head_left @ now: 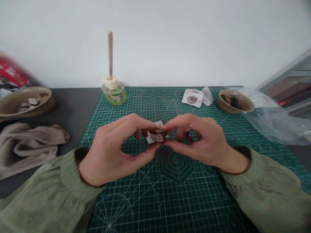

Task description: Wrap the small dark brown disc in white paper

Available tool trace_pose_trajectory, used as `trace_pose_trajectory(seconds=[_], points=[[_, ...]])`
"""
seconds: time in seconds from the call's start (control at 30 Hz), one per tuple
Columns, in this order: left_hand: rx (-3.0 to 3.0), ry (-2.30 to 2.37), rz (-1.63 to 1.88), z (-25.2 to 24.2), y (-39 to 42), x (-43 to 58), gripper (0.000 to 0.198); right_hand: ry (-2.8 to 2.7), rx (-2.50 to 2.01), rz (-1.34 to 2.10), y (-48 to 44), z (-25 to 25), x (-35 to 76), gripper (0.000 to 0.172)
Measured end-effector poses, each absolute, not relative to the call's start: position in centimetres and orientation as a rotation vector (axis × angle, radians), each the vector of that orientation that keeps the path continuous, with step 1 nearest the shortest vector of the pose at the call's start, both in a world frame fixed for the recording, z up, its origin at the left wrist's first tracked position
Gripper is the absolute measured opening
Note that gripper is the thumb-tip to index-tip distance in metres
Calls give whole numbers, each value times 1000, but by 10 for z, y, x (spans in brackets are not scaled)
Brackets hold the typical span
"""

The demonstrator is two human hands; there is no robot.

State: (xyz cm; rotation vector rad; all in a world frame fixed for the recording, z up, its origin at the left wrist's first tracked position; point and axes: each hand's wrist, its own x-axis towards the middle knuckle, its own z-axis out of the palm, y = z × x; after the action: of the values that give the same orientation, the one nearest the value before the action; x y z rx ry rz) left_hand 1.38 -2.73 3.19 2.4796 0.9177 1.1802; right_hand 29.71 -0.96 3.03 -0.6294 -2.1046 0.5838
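Observation:
My left hand (119, 147) and my right hand (196, 137) meet over the middle of a green cutting mat (170, 194). Both pinch a small white packet (156, 135) with a brownish round patch on it, thumbs below and forefingers above. The packet is held just above the mat, partly hidden by my fingertips. Both arms wear green sleeves.
A glass bottle (114, 92) of yellow liquid with a tall stick stands at the mat's far left. Two opened white packets (196, 97) lie beside a tan bowl (234, 102) of dark pieces. Clear plastic bag (272, 119) at right. Another bowl (25, 102) and a grey cloth (26, 145) at left.

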Motion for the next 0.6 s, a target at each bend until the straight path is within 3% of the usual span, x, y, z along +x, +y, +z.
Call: trace_pose_trajectory(seconds=[0.13, 0.33, 0.6], points=[[2454, 898, 1226, 29, -26, 13, 21, -2100, -634, 605, -11, 32, 296, 19], [2498, 804, 1219, 33, -21, 11, 20, -2055, -705, 733, -16, 37, 294, 25], [2491, 792, 1230, 33, -21, 10, 18, -2065, -697, 640, -16, 35, 294, 24]])
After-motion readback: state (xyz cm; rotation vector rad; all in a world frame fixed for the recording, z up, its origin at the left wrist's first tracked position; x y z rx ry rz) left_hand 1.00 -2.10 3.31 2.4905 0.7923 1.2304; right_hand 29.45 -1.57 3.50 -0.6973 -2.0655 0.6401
